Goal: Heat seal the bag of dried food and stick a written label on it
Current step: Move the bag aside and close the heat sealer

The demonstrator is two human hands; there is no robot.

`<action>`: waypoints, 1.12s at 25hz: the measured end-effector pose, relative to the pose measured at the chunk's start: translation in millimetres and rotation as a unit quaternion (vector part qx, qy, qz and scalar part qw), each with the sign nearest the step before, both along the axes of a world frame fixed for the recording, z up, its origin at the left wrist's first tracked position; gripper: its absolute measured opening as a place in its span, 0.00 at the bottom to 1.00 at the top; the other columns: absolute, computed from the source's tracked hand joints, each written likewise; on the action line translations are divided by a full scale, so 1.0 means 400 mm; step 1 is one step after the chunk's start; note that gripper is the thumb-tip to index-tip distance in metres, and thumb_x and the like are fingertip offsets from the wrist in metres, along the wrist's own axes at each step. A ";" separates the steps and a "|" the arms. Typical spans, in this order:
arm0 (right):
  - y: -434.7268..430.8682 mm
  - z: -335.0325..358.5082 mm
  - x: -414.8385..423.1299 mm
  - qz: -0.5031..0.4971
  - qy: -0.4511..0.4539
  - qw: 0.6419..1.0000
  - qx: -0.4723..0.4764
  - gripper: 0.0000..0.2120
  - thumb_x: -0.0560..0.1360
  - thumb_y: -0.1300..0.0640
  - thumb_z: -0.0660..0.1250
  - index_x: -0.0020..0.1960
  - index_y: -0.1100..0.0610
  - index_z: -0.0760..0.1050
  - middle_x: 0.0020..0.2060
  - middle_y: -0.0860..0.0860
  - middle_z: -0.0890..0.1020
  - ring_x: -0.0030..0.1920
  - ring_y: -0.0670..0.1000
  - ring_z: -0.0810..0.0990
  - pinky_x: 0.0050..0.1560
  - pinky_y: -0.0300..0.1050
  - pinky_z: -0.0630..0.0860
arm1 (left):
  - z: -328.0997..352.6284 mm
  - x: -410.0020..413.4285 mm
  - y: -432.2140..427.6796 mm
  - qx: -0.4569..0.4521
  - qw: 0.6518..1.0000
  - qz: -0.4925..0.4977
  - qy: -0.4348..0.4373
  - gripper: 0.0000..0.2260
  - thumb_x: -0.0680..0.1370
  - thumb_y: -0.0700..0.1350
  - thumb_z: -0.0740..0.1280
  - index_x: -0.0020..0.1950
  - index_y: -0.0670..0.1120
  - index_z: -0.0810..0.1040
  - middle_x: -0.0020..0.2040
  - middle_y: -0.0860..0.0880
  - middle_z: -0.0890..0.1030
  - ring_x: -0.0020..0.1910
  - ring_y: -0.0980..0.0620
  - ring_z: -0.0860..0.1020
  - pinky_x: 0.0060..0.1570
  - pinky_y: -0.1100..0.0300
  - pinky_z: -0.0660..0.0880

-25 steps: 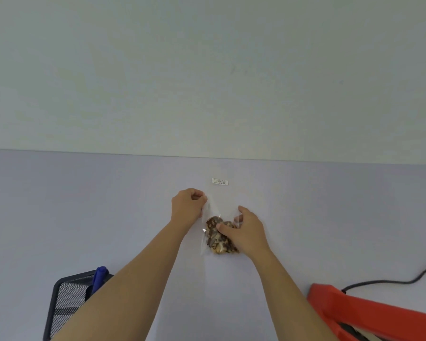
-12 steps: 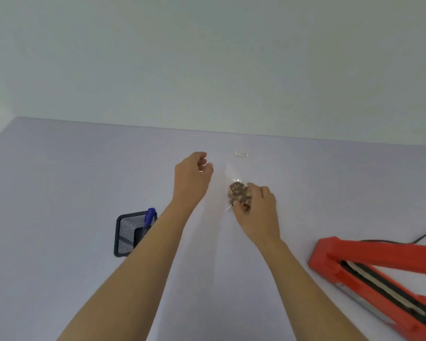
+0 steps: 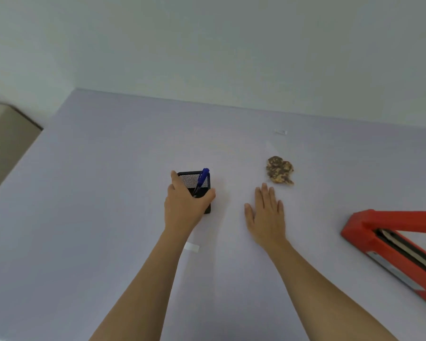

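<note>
Left hand (image 3: 185, 205) grasps the black mesh pen holder (image 3: 191, 179), thumb on one side, fingers on the other; a blue pen (image 3: 202, 177) stands inside. Right hand (image 3: 267, 215) lies released, flat on the worktop (image 3: 108, 168). The bag of dried food (image 3: 279, 169) lies just beyond its fingertips, untouched. Red heat sealer (image 3: 369, 230) sits well apart, at the right. A small label (image 3: 280, 132) lies beyond the bag.

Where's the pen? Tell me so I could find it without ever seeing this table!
Start at the big pale purple table. Near its middle the left hand grips a black mesh cup, and the pen leans inside it. It is the only bright blue thing there.
</note>
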State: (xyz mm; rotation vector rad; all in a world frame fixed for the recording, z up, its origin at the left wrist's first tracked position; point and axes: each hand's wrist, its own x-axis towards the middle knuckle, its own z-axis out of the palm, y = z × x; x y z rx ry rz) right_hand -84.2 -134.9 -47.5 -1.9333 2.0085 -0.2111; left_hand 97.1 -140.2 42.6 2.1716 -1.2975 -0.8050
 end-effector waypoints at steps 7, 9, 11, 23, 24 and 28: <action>-0.009 -0.033 -0.018 0.004 0.012 1.000 -0.017 0.31 0.76 0.44 0.39 0.75 0.56 0.48 0.76 0.51 0.50 0.75 0.50 0.47 0.73 0.50 0.41 | 0.023 -0.131 -0.282 -0.053 0.995 -0.047 0.072 0.34 0.64 0.60 0.71 0.61 0.42 0.67 0.53 0.46 0.76 0.50 0.46 0.75 0.46 0.51 0.77; -0.009 -0.041 -0.019 -0.006 0.018 0.999 -0.030 0.29 0.77 0.45 0.43 0.75 0.57 0.50 0.76 0.51 0.53 0.75 0.49 0.48 0.73 0.48 0.41 | 0.021 -0.180 -0.395 -0.054 0.994 -0.071 0.070 0.33 0.65 0.58 0.71 0.62 0.41 0.66 0.53 0.45 0.75 0.50 0.45 0.75 0.43 0.54 0.75; -0.003 -0.042 -0.017 -0.009 0.031 0.998 -0.047 0.28 0.77 0.46 0.48 0.74 0.57 0.54 0.75 0.51 0.58 0.75 0.49 0.52 0.72 0.48 0.43 | 0.014 -0.205 -0.487 -0.048 0.994 -0.085 0.048 0.35 0.66 0.58 0.71 0.64 0.40 0.64 0.53 0.44 0.73 0.50 0.44 0.74 0.42 0.54 0.74; -0.013 -0.051 -0.027 -0.009 0.036 0.997 -0.075 0.28 0.76 0.47 0.51 0.73 0.57 0.57 0.73 0.51 0.61 0.73 0.48 0.52 0.71 0.46 0.42 | 0.002 -0.249 -0.642 -0.028 0.993 -0.110 0.020 0.49 0.68 0.62 0.69 0.76 0.41 0.44 0.70 0.40 0.63 0.67 0.40 0.66 0.57 0.51 0.70; -0.015 -0.051 -0.027 -0.009 0.039 0.996 -0.075 0.28 0.76 0.47 0.51 0.73 0.57 0.58 0.73 0.51 0.62 0.73 0.48 0.53 0.71 0.47 0.42 | 0.021 -0.245 -0.621 -0.040 0.994 -0.102 0.023 0.49 0.69 0.64 0.67 0.76 0.41 0.43 0.74 0.40 0.59 0.70 0.40 0.62 0.63 0.49 0.66; -0.020 -0.045 -0.029 -0.008 0.042 0.997 -0.059 0.28 0.76 0.46 0.47 0.74 0.57 0.57 0.75 0.52 0.59 0.75 0.49 0.54 0.72 0.49 0.47 | 0.046 -0.183 -0.423 -0.147 0.980 -0.134 0.015 0.32 0.76 0.56 0.64 0.74 0.40 0.60 0.73 0.42 0.64 0.70 0.45 0.64 0.67 0.54 0.63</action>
